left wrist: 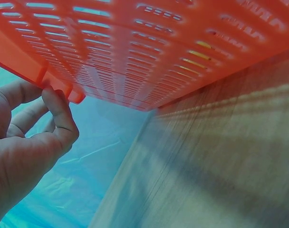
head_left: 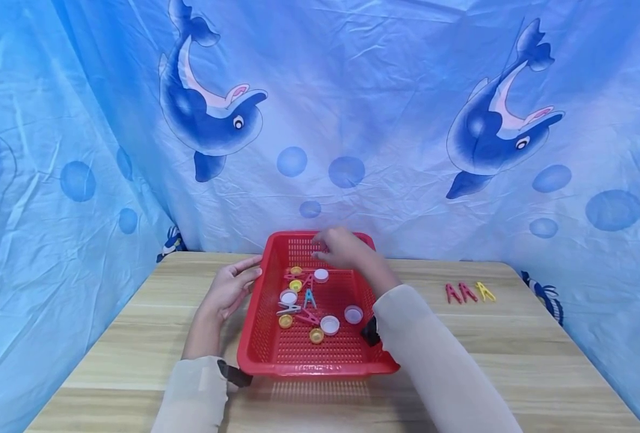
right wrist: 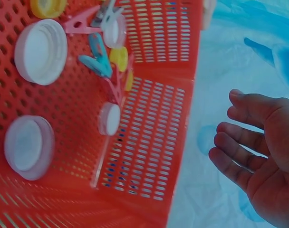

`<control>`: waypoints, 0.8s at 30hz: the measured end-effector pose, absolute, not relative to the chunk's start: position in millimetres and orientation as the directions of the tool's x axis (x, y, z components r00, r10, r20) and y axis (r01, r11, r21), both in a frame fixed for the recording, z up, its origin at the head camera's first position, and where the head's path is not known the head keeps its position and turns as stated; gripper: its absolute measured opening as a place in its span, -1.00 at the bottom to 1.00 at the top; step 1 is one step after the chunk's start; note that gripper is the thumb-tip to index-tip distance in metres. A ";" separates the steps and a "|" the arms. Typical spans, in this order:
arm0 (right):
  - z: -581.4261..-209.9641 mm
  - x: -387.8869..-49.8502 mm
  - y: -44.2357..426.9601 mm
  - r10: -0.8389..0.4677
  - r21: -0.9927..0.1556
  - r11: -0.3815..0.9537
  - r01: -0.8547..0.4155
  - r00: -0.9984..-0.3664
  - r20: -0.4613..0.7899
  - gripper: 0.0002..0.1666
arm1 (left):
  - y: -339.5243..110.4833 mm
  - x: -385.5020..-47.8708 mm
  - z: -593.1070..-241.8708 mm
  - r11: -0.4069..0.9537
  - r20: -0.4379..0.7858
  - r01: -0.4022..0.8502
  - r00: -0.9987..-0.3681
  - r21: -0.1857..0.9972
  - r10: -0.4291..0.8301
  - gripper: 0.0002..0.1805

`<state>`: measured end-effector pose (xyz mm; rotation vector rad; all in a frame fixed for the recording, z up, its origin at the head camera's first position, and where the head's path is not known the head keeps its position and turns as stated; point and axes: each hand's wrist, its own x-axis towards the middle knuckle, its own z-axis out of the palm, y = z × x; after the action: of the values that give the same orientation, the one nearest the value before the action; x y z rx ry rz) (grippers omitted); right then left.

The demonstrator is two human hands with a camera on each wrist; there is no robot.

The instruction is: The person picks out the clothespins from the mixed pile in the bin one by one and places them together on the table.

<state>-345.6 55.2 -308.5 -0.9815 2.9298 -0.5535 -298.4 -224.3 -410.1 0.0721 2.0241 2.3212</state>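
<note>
A red perforated basket (head_left: 320, 368) holds white caps (head_left: 329, 325), yellow caps (head_left: 316, 335), pink clips, a blue clip (head_left: 310, 299) and a grey clip (head_left: 289, 309). At its left rim, my left hand (head_left: 230, 288) grips the edge; the left wrist view shows the thumb and a finger of that hand (left wrist: 33, 126) pinching the rim of the basket (left wrist: 118, 71). My right hand (head_left: 341, 246) hovers over the basket's far end. Seen from the right wrist, this hand (right wrist: 265, 147) has loosely bent, spread fingers with nothing between them, apart from the basket wall (right wrist: 180, 142).
On the wooden table (head_left: 515, 349), right of the basket, two red clips (head_left: 467, 293) and a yellow clip (head_left: 485, 291) lie in a row. A blue curtain (head_left: 374, 78) printed with dolphins hangs behind the table and at both sides.
</note>
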 end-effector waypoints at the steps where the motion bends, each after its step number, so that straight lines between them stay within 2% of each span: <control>1: -311.1 -346.0 53.6 -0.588 -0.328 0.742 -0.584 -0.803 0.098 -0.53 | -224.3 -298.0 -409.9 -0.140 -0.007 -0.017 -0.997 0.990 0.072 -0.43; 13: -340.5 -349.1 43.3 -0.599 -0.335 0.762 -0.554 -0.800 -0.039 -0.48 | -223.7 -296.2 -410.4 -0.135 -0.013 -0.022 -0.997 0.991 0.072 -0.44; 24: -353.6 -350.4 40.7 -0.582 -0.399 0.773 -0.493 -0.802 -0.136 -0.51 | -223.0 -296.3 -410.1 -0.115 -0.027 -0.036 -0.997 0.993 0.073 -0.40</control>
<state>-350.4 40.7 -353.6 -0.8381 2.7159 -0.5085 -296.3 -223.0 -410.1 0.0435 2.0401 2.2918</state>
